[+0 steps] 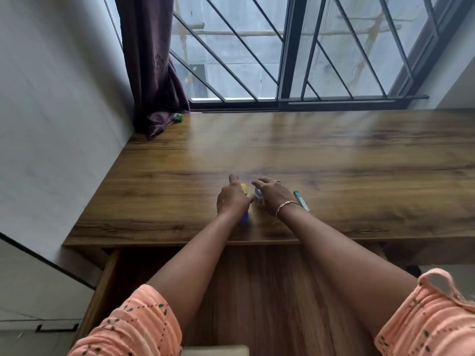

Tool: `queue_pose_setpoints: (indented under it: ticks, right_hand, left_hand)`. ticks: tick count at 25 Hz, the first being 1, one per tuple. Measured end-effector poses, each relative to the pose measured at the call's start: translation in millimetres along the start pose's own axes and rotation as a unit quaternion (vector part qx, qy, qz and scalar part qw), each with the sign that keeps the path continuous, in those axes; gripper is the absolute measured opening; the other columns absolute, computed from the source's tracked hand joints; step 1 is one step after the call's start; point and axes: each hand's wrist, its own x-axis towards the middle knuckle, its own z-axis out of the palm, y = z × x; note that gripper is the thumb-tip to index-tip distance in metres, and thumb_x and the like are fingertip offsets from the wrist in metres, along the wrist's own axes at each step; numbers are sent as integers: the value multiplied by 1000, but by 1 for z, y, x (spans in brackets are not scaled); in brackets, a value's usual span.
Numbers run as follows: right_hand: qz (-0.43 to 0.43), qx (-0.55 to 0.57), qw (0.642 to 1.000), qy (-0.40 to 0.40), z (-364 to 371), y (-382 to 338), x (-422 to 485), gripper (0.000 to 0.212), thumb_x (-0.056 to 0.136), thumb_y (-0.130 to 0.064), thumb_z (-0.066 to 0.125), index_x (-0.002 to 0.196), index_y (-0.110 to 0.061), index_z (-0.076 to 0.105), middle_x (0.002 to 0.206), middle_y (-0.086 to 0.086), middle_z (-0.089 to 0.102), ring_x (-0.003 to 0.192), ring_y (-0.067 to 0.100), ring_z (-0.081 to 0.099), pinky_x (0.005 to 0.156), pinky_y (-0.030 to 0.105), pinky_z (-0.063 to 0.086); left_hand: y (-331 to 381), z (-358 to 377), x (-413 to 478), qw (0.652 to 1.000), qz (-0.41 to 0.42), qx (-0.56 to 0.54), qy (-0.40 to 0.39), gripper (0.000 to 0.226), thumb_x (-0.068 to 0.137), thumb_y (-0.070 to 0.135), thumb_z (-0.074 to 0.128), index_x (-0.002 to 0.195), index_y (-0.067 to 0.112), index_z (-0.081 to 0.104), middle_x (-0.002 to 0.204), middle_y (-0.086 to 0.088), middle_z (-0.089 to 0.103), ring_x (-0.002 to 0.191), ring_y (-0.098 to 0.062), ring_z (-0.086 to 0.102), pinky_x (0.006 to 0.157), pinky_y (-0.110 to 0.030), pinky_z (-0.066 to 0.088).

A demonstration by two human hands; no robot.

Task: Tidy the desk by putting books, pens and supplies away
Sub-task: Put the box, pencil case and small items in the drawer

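Note:
My left hand (232, 199) is wrapped around a yellow and blue glue stick (244, 217) that lies on the wooden desk (334, 155) near its front edge. My right hand (272, 195) reaches over a small round bluish object (257, 194), fingers curved above it; the frame is blurred and I cannot tell whether the fingers hold it. A teal pen (301, 200) lies on the desk just right of my right wrist, untouched. Motion blur smears both hands.
An open wooden drawer (257, 291) extends below the desk's front edge, under my forearms. A purple curtain (151, 73) hangs at the back left with a small green item (177, 117) beside its hem. A barred window runs along the back, a white wall on the left.

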Motion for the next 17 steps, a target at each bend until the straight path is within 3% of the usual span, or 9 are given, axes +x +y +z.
queue_pose_setpoints:
  ticks: [6, 10, 14, 17]
  right_hand:
    - [7, 16, 999, 39, -7, -7, -12, 39, 87, -5, 51, 124, -15, 54, 126, 12, 53, 111, 36, 54, 92, 37, 44]
    - [-32, 67, 996, 51, -22, -16, -63, 40, 80, -10, 65, 118, -16, 57, 121, 8, 56, 108, 31, 55, 88, 33, 43]
    - [-34, 72, 996, -28, -15, -9, -134, 39, 77, -19, 69, 114, -18, 56, 117, 5, 54, 104, 28, 55, 80, 28, 41]
    - [-12, 33, 991, -132, 14, 3, -178, 39, 78, -27, 68, 114, -24, 53, 115, 2, 52, 104, 27, 56, 80, 30, 43]
  left_hand:
    - [-9, -24, -46, 994, 95, -54, 27, 47, 83, 17, 66, 126, 14, 50, 101, -13, 67, 96, -28, 62, 79, -31, 45]
    - [-17, -35, -87, 986, 152, -61, -41, 40, 79, 13, 70, 116, 16, 53, 87, -5, 62, 88, -25, 63, 80, -35, 51]
    - [-37, -19, -132, 969, 200, -16, -142, 38, 79, 9, 69, 112, 11, 51, 96, -9, 65, 88, -25, 64, 80, -39, 52]
    - [-53, 8, -163, 940, 239, 89, -227, 32, 82, 11, 63, 112, 13, 50, 102, -8, 65, 93, -27, 63, 79, -40, 51]
